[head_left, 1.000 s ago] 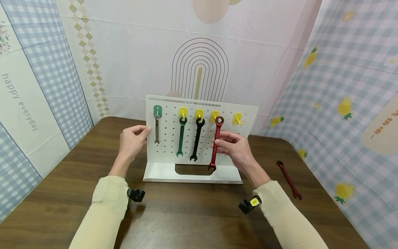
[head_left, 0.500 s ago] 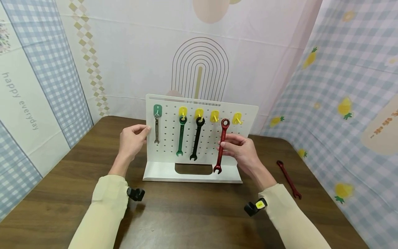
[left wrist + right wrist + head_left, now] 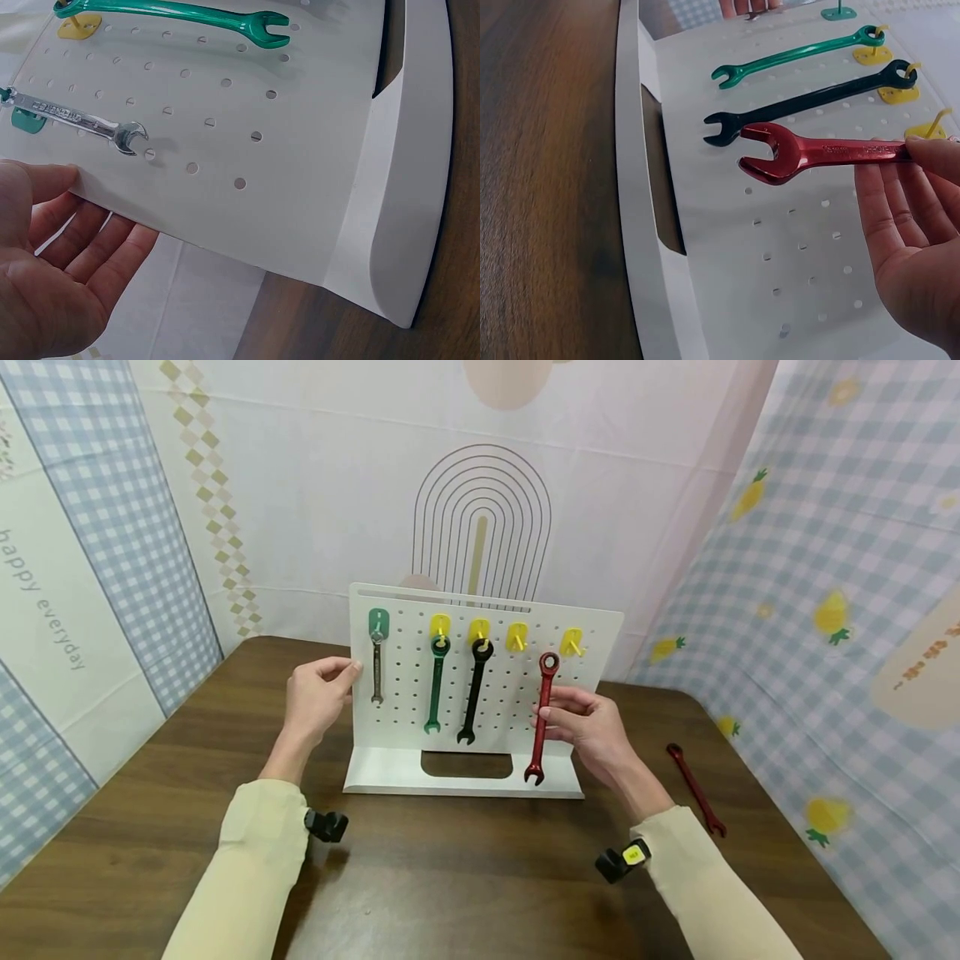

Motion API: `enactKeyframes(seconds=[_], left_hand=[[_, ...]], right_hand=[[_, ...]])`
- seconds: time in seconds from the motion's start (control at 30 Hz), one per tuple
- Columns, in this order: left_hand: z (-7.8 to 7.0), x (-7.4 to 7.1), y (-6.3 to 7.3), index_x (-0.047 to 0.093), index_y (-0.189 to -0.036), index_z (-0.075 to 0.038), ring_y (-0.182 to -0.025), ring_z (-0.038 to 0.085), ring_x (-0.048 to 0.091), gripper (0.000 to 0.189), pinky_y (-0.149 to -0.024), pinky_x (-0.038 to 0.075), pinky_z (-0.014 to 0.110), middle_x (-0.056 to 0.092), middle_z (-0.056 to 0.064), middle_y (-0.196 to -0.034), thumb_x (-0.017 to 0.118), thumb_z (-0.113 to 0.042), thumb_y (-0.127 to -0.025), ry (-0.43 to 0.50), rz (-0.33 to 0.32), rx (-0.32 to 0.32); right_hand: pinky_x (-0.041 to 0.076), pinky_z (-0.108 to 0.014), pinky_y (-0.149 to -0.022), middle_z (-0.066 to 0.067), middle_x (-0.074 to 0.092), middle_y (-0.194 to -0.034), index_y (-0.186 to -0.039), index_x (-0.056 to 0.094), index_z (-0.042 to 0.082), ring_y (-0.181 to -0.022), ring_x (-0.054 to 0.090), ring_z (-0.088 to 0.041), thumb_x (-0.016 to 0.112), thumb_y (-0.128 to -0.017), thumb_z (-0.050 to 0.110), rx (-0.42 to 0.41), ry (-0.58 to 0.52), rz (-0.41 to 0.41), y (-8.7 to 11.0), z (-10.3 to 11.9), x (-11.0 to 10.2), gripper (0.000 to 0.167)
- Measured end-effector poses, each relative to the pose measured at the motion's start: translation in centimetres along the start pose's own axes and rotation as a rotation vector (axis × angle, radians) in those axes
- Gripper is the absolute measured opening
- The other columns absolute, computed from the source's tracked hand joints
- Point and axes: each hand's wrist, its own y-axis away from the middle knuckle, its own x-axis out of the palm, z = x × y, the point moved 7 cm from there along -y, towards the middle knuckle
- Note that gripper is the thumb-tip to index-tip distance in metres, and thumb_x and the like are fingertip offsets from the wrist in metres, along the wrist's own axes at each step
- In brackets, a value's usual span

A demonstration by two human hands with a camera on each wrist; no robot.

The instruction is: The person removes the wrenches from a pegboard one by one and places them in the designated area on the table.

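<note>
My right hand pinches a red combination wrench by its shaft, ring end up and open end down, in front of the white pegboard. Two yellow hooks on the right, one of them a bare yellow hook, hold nothing. With thumb and fingers my left hand pinches the board's left edge. A silver wrench hangs from a green hook close to that hand. A green wrench and a black wrench hang from yellow hooks in the middle.
Another red wrench lies on the brown wooden table, right of the board. The board's foot has a cut-out in it. Patterned cloth hangs behind and on both sides.
My right hand has drawn the red wrench to the right and slightly down, away from the third yellow hook, which now shows fully. The left hand stays at the board's edge.
</note>
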Motion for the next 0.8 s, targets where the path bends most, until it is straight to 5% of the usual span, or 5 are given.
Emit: enactKeyframes(seconds=[0.3,0.5,0.8], left_hand=[[0.0,0.0,0.1,0.074,-0.127,0.000,-0.099,0.032,0.067,0.038,-0.069,0.057,0.011,0.071,0.022,-0.123,0.064,-0.031,-0.107,-0.011,0.002,-0.008],[0.0,0.0,0.1,0.074,-0.126,0.000,-0.101,0.033,0.067,0.038,-0.077,0.063,0.022,0.071,0.021,-0.123,0.064,-0.030,-0.107,-0.014,0.001,-0.003],[0.0,0.0,0.1,0.074,-0.126,0.001,-0.100,0.031,0.067,0.038,-0.069,0.057,0.011,0.071,0.022,-0.122,0.064,-0.031,-0.107,-0.008,0.002,-0.001]], right_hand=[[0.067,-0.032,-0.078,0.000,0.079,-0.096,-0.136,0.058,-0.013,-0.089,0.079,-0.019,0.071,-0.098,-0.003,0.013,-0.003,0.004,0.2,-0.6,-0.8,0.042],[0.067,-0.032,-0.078,0.000,0.079,-0.095,-0.137,0.057,-0.015,-0.087,0.078,-0.017,0.071,-0.097,-0.004,0.024,0.000,0.005,0.4,-1.0,-1.3,0.044],[0.067,-0.032,-0.080,0.001,0.079,-0.097,-0.139,0.056,-0.014,-0.090,0.078,-0.017,0.072,-0.098,-0.002,0.055,0.008,0.003,0.4,-1.6,-2.0,0.045]])
